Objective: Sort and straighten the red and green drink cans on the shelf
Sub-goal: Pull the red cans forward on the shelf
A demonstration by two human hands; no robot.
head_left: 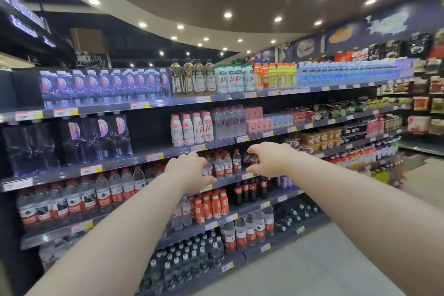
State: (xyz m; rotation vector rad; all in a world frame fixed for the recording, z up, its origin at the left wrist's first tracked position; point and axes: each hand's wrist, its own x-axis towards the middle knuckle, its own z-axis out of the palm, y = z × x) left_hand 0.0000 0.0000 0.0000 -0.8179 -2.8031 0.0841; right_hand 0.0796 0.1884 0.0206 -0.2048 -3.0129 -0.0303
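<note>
The red cans (296, 115) and green cans (337, 110) lie blurred on the second shelf, far to the right, well away from both hands. My left hand (188, 170) reaches to the third shelf, its fingers and thumb curled around a small clear water bottle (207, 170) with a red label. My right hand (271, 158) is at the same shelf, fingers above and thumb below a small dark red container (251, 159). Blur hides what kind of container it is.
The shelf unit (153, 157) has several tiers packed with water bottles (227, 164), white drink bottles (192, 130), pink cartons (254, 125) and cola bottles (249, 187). Price tags line the shelf edges. An aisle floor (336, 247) runs along the right, with snack shelves (422, 103) beyond.
</note>
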